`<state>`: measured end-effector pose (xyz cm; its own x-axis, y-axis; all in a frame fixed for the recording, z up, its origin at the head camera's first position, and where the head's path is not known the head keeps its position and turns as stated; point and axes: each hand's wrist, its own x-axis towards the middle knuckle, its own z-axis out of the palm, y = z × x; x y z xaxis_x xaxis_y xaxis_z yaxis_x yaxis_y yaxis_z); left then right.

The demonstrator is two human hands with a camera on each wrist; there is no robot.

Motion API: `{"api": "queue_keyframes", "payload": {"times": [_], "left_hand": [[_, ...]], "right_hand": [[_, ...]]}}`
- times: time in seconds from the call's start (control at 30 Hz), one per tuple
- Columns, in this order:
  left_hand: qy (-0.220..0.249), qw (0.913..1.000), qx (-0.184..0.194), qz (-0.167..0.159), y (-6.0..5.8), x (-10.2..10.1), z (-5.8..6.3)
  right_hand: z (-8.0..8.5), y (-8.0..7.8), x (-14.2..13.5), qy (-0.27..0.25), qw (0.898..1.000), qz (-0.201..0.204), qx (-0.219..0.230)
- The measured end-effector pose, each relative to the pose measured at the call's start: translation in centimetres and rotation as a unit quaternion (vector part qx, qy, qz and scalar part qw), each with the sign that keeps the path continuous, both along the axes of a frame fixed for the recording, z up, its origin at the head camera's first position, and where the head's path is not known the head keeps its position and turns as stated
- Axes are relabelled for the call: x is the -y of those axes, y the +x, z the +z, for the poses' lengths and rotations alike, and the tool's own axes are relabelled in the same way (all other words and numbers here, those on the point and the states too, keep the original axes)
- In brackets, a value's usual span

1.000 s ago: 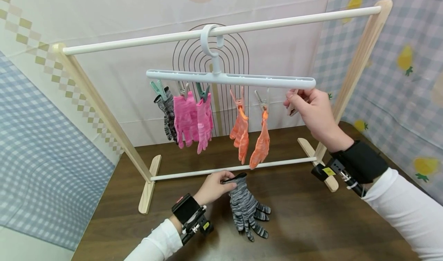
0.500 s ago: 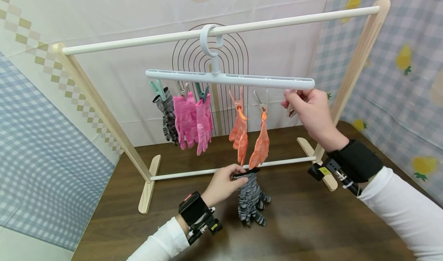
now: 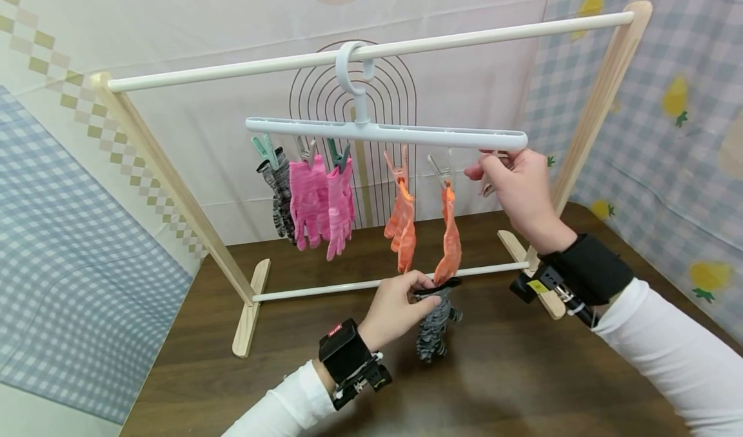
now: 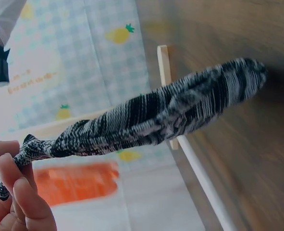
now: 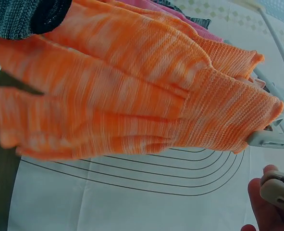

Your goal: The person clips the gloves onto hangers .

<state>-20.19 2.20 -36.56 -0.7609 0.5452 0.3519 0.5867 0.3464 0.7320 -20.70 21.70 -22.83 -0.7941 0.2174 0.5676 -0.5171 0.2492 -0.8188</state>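
Observation:
A grey-black striped glove [image 3: 434, 324] hangs by its cuff from my left hand [image 3: 400, 308], whose thumb and fingers pinch the cuff; the left wrist view shows the glove [image 4: 151, 115] stretching away from the fingers. My right hand [image 3: 525, 185] holds a pale clothespin [image 5: 278, 190] under the right end of the white hanger [image 3: 383, 132]. Left of that hand, an orange glove [image 3: 449, 237] hangs from a clothespin [image 3: 442, 168], just above the grey-black glove. Another orange glove [image 3: 400, 224] hangs beside it.
Two pink gloves [image 3: 310, 202] and a dark striped glove [image 3: 282, 195] hang on the hanger's left half. The hanger hooks over the top bar [image 3: 493, 38] of a wooden rack. A lower bar [image 3: 336, 289] crosses above the brown table [image 3: 191, 372]. Checked cloth [image 3: 656, 185] stands at right.
My left hand has lifted the grey-black glove off the table and carried it right and slightly up. The nearest orange glove has swung a little right. My right hand stays nearly in place.

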Motion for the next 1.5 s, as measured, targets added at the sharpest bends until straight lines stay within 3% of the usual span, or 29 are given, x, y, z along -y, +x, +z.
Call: {"api": "queue_keyframes", "payload": {"times": [0.23, 0.5, 0.63, 0.87, 1.17, 1.5], "left_hand": [[0.006, 0.9999, -0.01, -0.008, 1.2, -0.8, 1.0], [0.024, 0.9995, -0.018, 0.013, 1.3, -2.2, 2.0], [0.03, 0.9988, -0.026, 0.028, 1.1, -2.8, 2.5], [0.037, 0.9944, -0.076, 0.063, 1.0, -3.4, 3.8], [0.043, 0.9912, -0.102, 0.073, 1.0, -4.1, 4.9], [0.042, 0.9744, -0.184, 0.122, 0.5, -4.7, 6.3]], "right_hand": [[0.1, 0.0, -0.2, -0.025, 0.999, 0.044, 0.003], [0.0, 0.0, -0.5, -0.035, 0.995, 0.095, 0.009], [-0.1, 0.0, -0.2, -0.035, 0.995, 0.093, 0.014], [-0.1, -0.3, 0.1, -0.044, 0.995, 0.085, 0.009], [0.0, -0.6, 0.3, -0.082, 0.992, 0.092, -0.009], [-0.1, -0.7, 0.6, -0.085, 0.992, 0.092, -0.008]]}}
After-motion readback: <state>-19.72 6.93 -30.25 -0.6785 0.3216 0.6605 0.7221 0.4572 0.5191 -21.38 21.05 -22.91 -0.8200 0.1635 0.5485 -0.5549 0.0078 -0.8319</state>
